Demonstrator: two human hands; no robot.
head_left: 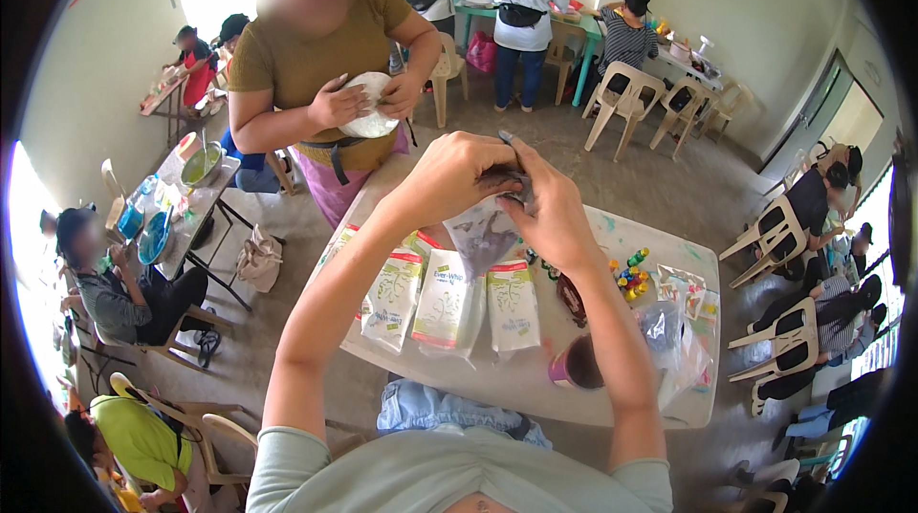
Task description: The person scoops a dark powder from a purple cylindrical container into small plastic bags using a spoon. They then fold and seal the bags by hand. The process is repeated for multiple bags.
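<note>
On the desk (516,393), cartons (447,303) sit below and left of the fingers (534,167), bottles (631,277) below and right, and a cup (566,368) rightward near the desk's front.

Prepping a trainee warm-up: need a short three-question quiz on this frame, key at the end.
1. True or false: the right hand lies on the table, away from the plastic bag.
2. Which are on the table below the bag in the picture?
A) red pots
B) white-and-green packs
C) folded towels
3. Fill in: the standing person in the olive top holds a rounded ____ thing.

Key:
1. False; it is at the bag with the left hand.
2. B
3. white
</note>
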